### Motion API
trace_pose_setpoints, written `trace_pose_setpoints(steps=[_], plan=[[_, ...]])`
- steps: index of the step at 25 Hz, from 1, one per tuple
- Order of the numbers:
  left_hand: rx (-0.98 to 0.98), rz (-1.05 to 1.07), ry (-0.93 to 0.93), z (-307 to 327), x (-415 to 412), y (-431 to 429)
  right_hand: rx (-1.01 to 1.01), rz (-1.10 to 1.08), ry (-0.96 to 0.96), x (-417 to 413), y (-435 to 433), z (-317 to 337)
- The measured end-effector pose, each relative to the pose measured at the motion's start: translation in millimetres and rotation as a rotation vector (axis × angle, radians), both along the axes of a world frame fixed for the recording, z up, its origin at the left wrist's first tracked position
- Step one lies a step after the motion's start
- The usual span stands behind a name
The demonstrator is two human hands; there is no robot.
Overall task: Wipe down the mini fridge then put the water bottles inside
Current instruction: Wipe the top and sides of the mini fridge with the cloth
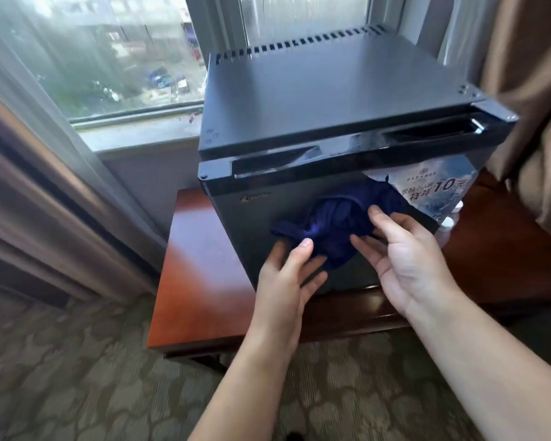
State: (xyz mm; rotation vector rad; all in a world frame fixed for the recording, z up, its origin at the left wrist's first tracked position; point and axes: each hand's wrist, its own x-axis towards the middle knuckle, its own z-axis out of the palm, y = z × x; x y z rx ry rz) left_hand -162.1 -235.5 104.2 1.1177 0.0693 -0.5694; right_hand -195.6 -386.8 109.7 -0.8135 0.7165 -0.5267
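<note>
A black mini fridge (331, 100) stands on a reddish wooden table (198, 268) by the window, its door closed. A crumpled dark blue cloth (337, 224) is bunched against the door front. My left hand (287, 275) touches the cloth's lower left edge with thumb and fingers. My right hand (404, 249) has its fingers on the cloth's right side. A blue and white label (433, 192) is stuck on the door's upper right. White bottle caps (447, 222) peek out past the fridge's right side; the bottles themselves are hidden.
A window (124, 52) with sheer and brown curtains (39, 173) lies behind and left of the fridge. More brown curtain (528, 90) hangs at the right. Patterned carpet (77, 377) covers the floor in front of the table.
</note>
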Motion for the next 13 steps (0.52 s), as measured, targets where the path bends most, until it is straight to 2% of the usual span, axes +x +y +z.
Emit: trace_pose_setpoints(steps=[5,13], plan=[[-0.028,-0.04,-0.151,28,12,39,-0.116,0.013,-0.083,14,36,32],[-0.033,0.103,-0.181,40,28,83,-0.125,0.103,-0.114,28,94,45]])
